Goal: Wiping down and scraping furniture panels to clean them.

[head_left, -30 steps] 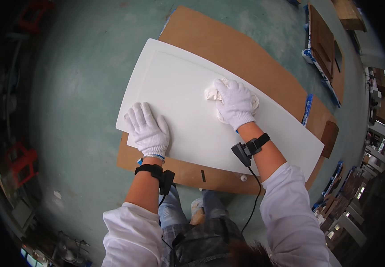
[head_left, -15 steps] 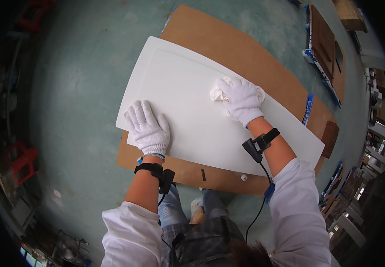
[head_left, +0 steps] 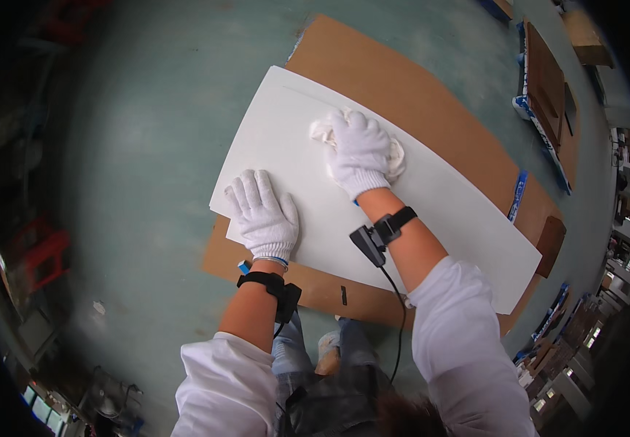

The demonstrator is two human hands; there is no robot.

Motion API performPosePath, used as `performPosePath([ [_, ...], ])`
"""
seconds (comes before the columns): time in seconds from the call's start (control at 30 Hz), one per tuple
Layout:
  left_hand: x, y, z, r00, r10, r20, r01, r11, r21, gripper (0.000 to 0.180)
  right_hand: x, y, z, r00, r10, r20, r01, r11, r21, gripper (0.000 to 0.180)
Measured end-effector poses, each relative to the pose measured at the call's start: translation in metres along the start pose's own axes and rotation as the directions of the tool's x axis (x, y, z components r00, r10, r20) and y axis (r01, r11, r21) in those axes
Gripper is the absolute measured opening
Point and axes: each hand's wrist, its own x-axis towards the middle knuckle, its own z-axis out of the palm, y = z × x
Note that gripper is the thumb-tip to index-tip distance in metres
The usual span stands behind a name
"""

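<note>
A large white panel [head_left: 402,226] lies flat on a brown board [head_left: 409,80]. My left hand [head_left: 262,217], in a white knitted glove, rests palm down near the panel's left edge, fingers stretched out. My right hand [head_left: 358,151], gloved the same way, presses a crumpled white cloth [head_left: 396,160] onto the upper middle of the panel. Its fingers are bent over the cloth, which sticks out on both sides of the hand. Black straps with small devices sit on both wrists.
The brown board reaches past the panel at the far and near sides, with blue tape [head_left: 518,195] at its right. Green floor [head_left: 147,182] surrounds it. A dark brown wooden panel [head_left: 546,80] stands at the far right. Red stools [head_left: 45,251] are at the left.
My right hand has slid the cloth leftward across the panel. The left hand stays flat on the panel's left part; the whole view has shifted slightly.
</note>
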Motion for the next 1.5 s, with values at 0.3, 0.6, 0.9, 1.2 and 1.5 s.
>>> performPosePath([
  [0.3, 0.001, -0.008, -0.006, 0.999, -0.035, 0.013, 0.035, 0.999, -0.02, 0.059, 0.028, -0.032, 0.003, 0.992, -0.117, -0.055, 0.12, 0.992, 0.045, 0.041],
  [0.6, 0.004, 0.005, -0.005, 1.0, -0.029, -0.008, 0.029, 0.997, -0.068, 0.057, 0.057, -0.06, 0.017, 0.964, -0.158, -0.212, 0.151, 0.987, -0.048, 0.024],
  [0.9, 0.0, 0.008, 0.004, 0.999, 0.011, -0.04, -0.012, 1.0, -0.021, 0.055, 0.023, -0.055, 0.013, 0.857, -0.427, -0.289, 0.49, 0.849, 0.197, 0.03],
  [1.2, -0.002, -0.001, 0.009, 0.996, 0.071, -0.062, -0.067, 0.996, 0.065, 0.05, -0.132, 0.22, 0.01, 0.89, 0.284, -0.356, -0.304, 0.953, 0.0, 0.038],
  [1.5, -0.01, -0.01, 0.017, 0.994, 0.079, -0.077, -0.067, 0.987, 0.145, 0.046, -0.179, 0.257, 0.023, 0.808, 0.537, -0.243, -0.576, 0.807, -0.131, 0.043],
])
